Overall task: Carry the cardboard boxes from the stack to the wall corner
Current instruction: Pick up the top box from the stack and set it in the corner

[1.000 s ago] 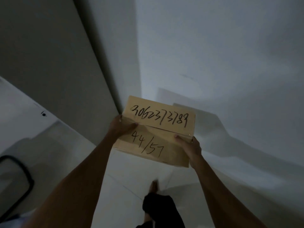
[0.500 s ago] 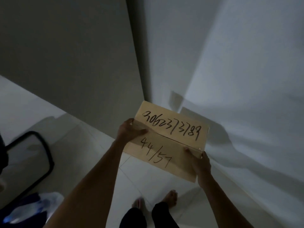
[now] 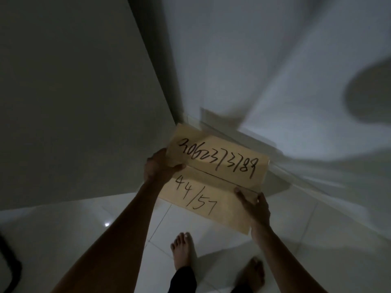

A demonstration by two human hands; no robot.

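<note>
I hold a tan cardboard box (image 3: 213, 178) out in front of me, above the floor. Its closed top flaps carry black handwriting, "3062373789" and "44/57". My left hand (image 3: 159, 167) grips its left edge, thumb on top. My right hand (image 3: 254, 205) grips its near right corner. Just beyond the box lies the wall corner (image 3: 179, 111), where a dark wall meets a lighter one. Something tan and blurred (image 3: 213, 117) shows low down by that corner; I cannot tell what it is.
White floor tiles (image 3: 88, 225) stretch under me, and my bare feet (image 3: 183, 249) stand below the box. A dark curved object (image 3: 9, 267) sits at the bottom left edge. A large shadow (image 3: 368, 92) falls on the right wall.
The wall corner has come closer and now sits right behind the box. The view has tilted down to show both feet. The dark framed object has slid out to the left edge. Both hands keep their grip.
</note>
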